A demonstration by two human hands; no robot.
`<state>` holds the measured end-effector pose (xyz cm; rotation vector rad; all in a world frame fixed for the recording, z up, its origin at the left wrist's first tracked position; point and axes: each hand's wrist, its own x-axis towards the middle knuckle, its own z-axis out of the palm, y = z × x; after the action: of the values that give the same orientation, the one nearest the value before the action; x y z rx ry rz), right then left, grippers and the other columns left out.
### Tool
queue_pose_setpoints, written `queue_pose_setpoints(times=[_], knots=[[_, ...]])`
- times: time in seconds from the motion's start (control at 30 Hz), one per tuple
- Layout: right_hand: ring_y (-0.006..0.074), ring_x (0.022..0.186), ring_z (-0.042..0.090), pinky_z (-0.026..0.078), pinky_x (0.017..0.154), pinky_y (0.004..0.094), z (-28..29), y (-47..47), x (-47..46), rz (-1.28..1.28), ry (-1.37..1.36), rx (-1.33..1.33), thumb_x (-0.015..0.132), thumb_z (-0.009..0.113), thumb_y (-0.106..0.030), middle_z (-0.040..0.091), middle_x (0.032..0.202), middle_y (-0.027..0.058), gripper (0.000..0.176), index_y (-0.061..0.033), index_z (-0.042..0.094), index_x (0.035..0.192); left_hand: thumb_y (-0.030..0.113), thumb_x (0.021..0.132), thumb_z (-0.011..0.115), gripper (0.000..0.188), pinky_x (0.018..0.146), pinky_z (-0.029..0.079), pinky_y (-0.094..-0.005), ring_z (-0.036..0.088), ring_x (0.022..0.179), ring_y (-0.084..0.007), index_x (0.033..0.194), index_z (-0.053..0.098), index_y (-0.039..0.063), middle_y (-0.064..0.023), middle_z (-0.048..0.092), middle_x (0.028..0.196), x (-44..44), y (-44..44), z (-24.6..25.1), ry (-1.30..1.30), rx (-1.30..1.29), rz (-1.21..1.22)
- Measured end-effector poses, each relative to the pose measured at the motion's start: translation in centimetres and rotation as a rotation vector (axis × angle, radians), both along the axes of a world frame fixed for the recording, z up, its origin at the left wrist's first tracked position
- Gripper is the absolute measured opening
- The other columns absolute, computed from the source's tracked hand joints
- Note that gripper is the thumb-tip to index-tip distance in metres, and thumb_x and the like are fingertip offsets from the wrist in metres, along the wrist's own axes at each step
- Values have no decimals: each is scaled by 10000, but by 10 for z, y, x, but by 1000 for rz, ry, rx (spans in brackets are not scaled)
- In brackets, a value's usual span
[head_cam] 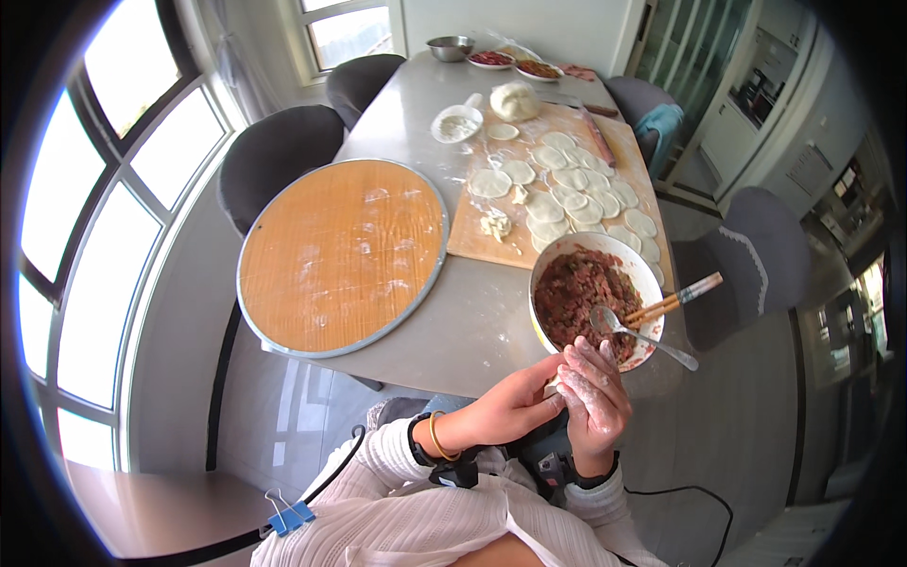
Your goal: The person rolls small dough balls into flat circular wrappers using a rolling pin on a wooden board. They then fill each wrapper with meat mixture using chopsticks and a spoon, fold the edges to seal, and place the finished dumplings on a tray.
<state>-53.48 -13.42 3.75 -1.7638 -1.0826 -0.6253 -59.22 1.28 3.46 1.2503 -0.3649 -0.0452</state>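
My left hand [514, 402] and my right hand [595, 397] meet at the table's near edge. Between their fingers shows a small whitish piece of dough [553, 386], mostly hidden. Flour coats the fingers of my right hand. Just beyond stands a white bowl [540, 333] of minced meat filling [584, 294]. A metal spoon [659, 345] and a pair of chopsticks [673, 299] rest in it, handles over the right rim. Behind the bowl, many thin round dough wrappers [545, 207] lie on a floured wooden board [489, 244], some overlapping.
A round wooden board [340, 255] dusted with flour lies at left. Farther back are a dough ball [515, 101], a rolling pin [597, 138], a flour container [457, 126], a knife [599, 110], a metal bowl [451, 48] and plates of food [540, 69]. Chairs [280, 156] flank the table.
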Motion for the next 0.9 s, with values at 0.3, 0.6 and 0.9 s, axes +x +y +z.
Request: queue_pose_setpoints(times=[0.3,0.6,0.9], knots=[[371,1094,658,496,989,464,-2,-21,-6,303,137,86,996,548,-393,686,1179,216,509,33,606,1270,134,1018,547,402,1054,475,-350,610,1192,-229,1384,496,-23,-133,629,1245,11,98,40,285,-210,206],[323,898,703,567,814,409,-4,-56,-7,234,215,36,934,603,-211,729,992,154,250,11,706,986,218,909,697,379,856,545,-270,655,966,-163,1197,663,-26,-94,686,1094,202,282,62,268,335,724],[340,915,692,546,853,430,-4,-43,-18,38,306,-87,934,580,-79,730,992,149,148,-4,698,982,151,734,743,187,804,550,-421,691,878,-360,916,762,113,-158,724,915,380,369,8,-89,1239,1036]])
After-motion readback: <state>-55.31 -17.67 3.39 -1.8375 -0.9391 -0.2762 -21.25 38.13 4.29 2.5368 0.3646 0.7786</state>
